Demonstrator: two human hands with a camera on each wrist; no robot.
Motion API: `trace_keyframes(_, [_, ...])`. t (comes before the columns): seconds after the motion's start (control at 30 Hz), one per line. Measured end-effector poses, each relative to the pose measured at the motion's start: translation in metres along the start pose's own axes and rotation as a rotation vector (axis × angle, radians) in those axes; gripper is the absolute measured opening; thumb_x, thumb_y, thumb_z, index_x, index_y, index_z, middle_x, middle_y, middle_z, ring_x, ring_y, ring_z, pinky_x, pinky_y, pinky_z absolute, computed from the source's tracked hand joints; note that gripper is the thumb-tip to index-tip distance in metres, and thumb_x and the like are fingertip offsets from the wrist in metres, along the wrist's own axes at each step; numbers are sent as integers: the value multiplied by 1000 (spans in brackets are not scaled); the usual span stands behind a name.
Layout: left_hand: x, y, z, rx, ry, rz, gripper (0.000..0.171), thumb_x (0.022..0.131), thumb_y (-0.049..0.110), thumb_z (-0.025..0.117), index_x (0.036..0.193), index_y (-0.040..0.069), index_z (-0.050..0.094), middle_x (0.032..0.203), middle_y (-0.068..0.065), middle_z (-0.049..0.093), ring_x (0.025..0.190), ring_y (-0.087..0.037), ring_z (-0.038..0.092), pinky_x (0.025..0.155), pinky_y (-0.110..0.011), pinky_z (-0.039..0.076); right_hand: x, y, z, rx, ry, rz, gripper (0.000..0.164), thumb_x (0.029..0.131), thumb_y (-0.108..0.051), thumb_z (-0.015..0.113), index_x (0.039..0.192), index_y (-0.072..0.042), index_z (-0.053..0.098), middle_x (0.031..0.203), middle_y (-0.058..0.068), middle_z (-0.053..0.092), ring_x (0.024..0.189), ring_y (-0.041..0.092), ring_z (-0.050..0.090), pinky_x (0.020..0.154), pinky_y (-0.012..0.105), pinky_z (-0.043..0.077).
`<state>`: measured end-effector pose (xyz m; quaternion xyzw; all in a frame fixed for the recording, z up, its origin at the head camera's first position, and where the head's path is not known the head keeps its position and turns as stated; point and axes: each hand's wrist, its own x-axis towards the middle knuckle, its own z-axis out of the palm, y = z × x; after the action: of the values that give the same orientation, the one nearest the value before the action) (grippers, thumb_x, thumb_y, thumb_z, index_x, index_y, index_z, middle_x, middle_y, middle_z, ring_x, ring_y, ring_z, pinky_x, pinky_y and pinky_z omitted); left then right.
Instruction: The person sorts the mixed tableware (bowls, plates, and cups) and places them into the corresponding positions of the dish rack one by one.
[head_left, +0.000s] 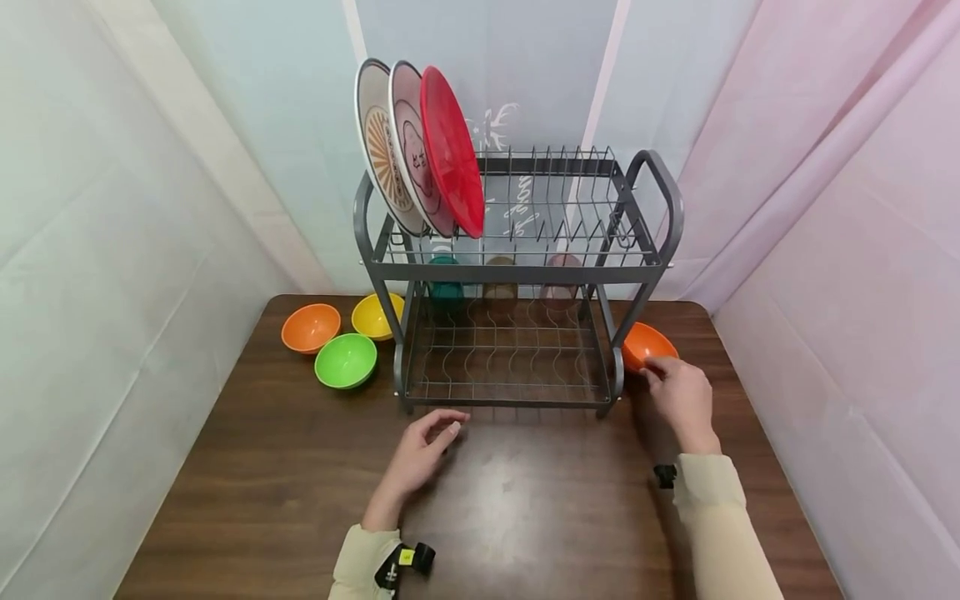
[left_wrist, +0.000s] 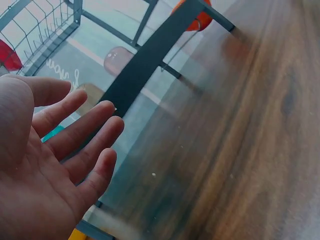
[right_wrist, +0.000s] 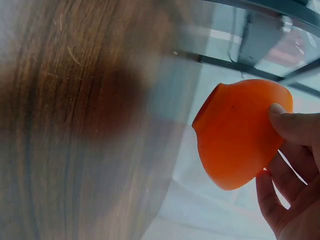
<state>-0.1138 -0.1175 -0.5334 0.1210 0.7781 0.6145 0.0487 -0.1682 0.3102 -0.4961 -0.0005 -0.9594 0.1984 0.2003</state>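
My right hand (head_left: pixel 681 402) pinches the rim of an orange bowl (head_left: pixel 648 345) beside the rack's right leg. In the right wrist view the thumb lies on the side of the bowl (right_wrist: pixel 240 132) and the fingers (right_wrist: pixel 287 177) are behind it; the bowl appears tilted. My left hand (head_left: pixel 422 450) holds nothing and hovers over the table just in front of the rack. Its fingers (left_wrist: pixel 87 145) are loosely bent in the left wrist view. A dark two-tier dish rack (head_left: pixel 517 273) stands at the back of the table.
Two patterned plates (head_left: pixel 381 150) and a red plate (head_left: pixel 452 154) stand upright at the top tier's left. Teal, brown and pink cups (head_left: pixel 561 279) show beneath. Orange (head_left: pixel 311 328), yellow (head_left: pixel 371 317) and green (head_left: pixel 346 361) bowls sit left of the rack on the wooden table (head_left: pixel 255 492).
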Motion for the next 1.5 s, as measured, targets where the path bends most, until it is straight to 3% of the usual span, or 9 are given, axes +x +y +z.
trace_keyframes(0.2, [7,30,-3,-12,-28,22,21,103,11,56,118,2,68,120,-10,69,110,-32,63,88,-28,49,-16,-8,-22,33,138,57,23,83,-6,80,105,0,76,99,23,72,84,47,65,74,60,48])
trace_keyframes(0.37, [6,60,-9,-6,-58,53,21,102,9,55,117,-1,67,118,-14,69,107,-26,63,86,-27,49,-35,-21,-38,26,218,64,20,80,-3,82,99,0,76,92,22,71,76,44,64,67,58,47])
trace_keyframes(0.47, [7,58,-9,-2,-55,41,21,103,10,55,116,0,68,118,-12,69,107,-22,63,86,-28,49,-48,-28,-46,22,226,47,21,79,-1,82,98,1,76,91,24,71,74,43,65,66,57,47])
trace_keyframes(0.67, [14,28,-5,4,-38,32,18,103,22,57,113,15,71,115,4,71,108,-14,63,87,-31,49,-72,-39,-64,24,243,13,25,73,1,85,97,2,76,90,24,70,74,44,65,66,57,47])
trace_keyframes(0.73, [16,25,-5,6,-46,36,17,103,24,57,112,18,71,114,7,71,107,-12,63,87,-31,50,-79,-42,-72,21,243,5,26,72,2,86,96,2,76,88,24,71,74,44,65,66,58,47])
trace_keyframes(1.03, [15,28,-4,-19,-64,68,16,103,24,57,110,17,70,113,6,72,107,-15,65,87,-31,51,-95,-63,-107,-13,160,-105,29,64,-3,90,90,-3,77,80,14,72,65,38,65,59,55,47])
trace_keyframes(1.27, [13,36,-1,-13,-72,131,15,102,19,58,112,16,70,112,2,71,104,-17,65,86,-32,51,-97,-79,-119,8,48,-168,27,61,-8,92,85,-10,79,75,0,72,59,19,64,53,32,46])
trace_keyframes(1.4, [13,42,4,-16,-63,207,16,99,10,63,113,13,69,114,-4,71,102,-17,64,85,-34,52,-97,-89,-120,50,-7,-213,27,61,-8,92,84,-14,80,77,-5,72,63,11,65,57,18,45])
trace_keyframes(1.5, [14,46,10,-25,-58,300,21,94,4,67,115,8,68,118,-9,69,103,-20,64,82,-40,54,-96,-96,-116,67,-41,-255,27,62,-8,91,85,-14,80,79,-5,73,66,11,67,59,19,48])
